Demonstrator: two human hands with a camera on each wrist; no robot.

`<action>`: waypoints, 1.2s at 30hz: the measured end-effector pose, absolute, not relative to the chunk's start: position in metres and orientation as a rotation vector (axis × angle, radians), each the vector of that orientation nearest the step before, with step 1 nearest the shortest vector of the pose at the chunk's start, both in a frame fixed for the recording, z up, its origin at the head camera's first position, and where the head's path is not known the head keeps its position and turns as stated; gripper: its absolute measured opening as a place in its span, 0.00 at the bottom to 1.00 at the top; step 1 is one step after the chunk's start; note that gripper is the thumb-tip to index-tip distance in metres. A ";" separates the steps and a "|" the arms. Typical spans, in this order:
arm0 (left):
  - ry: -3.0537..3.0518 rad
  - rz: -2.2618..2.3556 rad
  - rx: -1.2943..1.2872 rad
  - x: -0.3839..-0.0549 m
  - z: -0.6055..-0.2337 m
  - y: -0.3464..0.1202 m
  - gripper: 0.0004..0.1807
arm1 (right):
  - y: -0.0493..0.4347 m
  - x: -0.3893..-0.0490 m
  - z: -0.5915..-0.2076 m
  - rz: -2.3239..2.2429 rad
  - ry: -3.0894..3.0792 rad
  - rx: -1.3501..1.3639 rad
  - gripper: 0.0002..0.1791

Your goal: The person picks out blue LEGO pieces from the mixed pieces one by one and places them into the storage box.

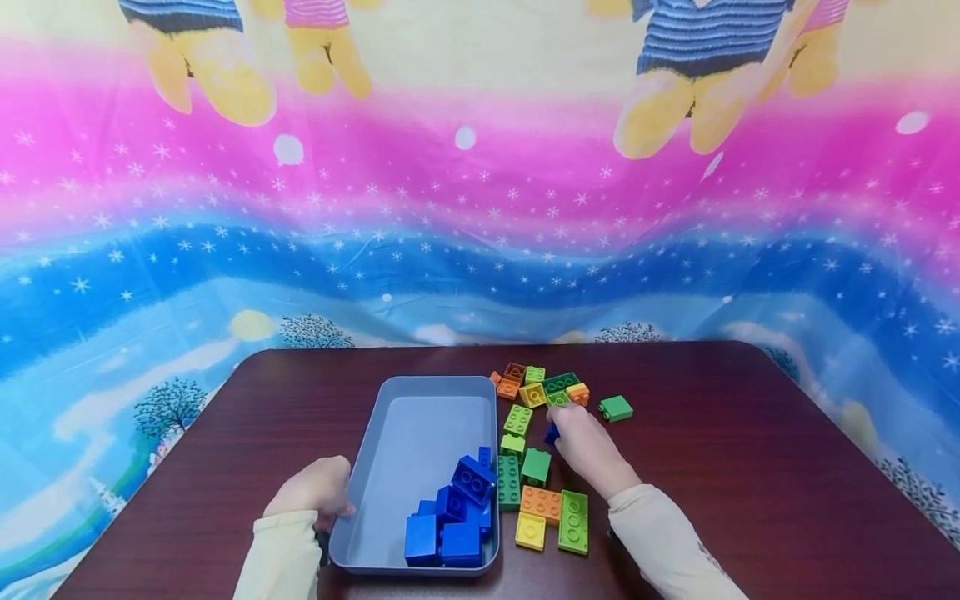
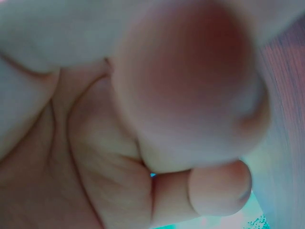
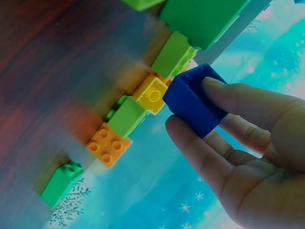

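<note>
My right hand [image 1: 588, 446] pinches a dark blue toy building block [image 3: 195, 100] between thumb and fingers, its hollow side showing in the right wrist view. Below the hand in the head view, only a bit of that block shows. My left hand [image 1: 311, 487] is at the left side of a grey tray [image 1: 375, 400], fingertips right at its wall. Bent fingers [image 2: 219, 188] fill the left wrist view, with nothing visible between them. Several blue blocks [image 1: 460, 542] lie piled in the tray's near right corner.
Right of the tray lie loose blocks, among them a lime block [image 1: 573, 521], an orange block [image 1: 540, 502] and a yellow block [image 1: 530, 531]. One green block [image 1: 617, 407] sits apart at the right. A printed cloth [image 1: 480, 208] hangs behind the brown table [image 1: 750, 467].
</note>
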State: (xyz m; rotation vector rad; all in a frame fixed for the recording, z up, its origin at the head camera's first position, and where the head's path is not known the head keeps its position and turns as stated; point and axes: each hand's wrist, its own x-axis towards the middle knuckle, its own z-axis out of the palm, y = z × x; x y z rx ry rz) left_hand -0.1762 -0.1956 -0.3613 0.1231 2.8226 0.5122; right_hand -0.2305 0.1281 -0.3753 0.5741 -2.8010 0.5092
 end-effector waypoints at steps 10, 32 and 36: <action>2.826 0.512 0.110 -0.175 -0.360 -0.194 0.10 | 0.114 -0.232 -0.369 0.528 -2.801 0.567 0.12; 2.824 0.525 0.098 -0.175 -0.360 -0.195 0.11 | 0.075 -0.235 -0.364 0.513 -2.754 0.679 0.13; 2.824 0.526 0.099 -0.175 -0.360 -0.195 0.11 | 0.067 -0.234 -0.363 0.501 -2.762 0.716 0.12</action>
